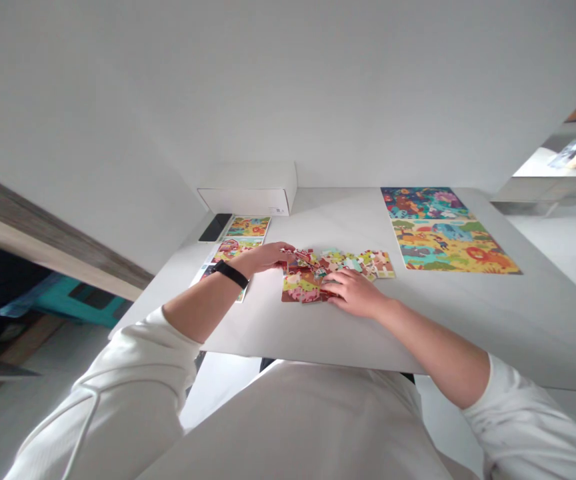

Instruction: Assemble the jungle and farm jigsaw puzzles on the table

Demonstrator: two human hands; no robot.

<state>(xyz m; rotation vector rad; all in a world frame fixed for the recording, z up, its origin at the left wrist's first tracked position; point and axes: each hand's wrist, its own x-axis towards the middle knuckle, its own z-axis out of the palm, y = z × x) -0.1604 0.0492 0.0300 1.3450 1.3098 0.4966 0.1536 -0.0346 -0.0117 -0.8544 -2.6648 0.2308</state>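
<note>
A partly joined jigsaw puzzle (pixel 301 287) with a farm-like picture lies on the table in front of me, its lower left corner showing pink animals. Loose puzzle pieces (pixel 353 261) are heaped along its upper and right side. At the upper left edge, my left hand (pixel 271 255), with a black band on its wrist, has its fingertips closed on a puzzle piece; the piece is mostly hidden. My right hand (pixel 355 292) rests over the right part of the puzzle, fingers stretched out and slightly apart, touching the pieces.
Two finished animal pictures (pixel 453 243) lie at the right of the white table (pixel 288 333). On the left are a picture sheet (pixel 248 227), partly under my left arm, and a black phone (pixel 216 227). A white box (pixel 248 190) stands against the wall behind.
</note>
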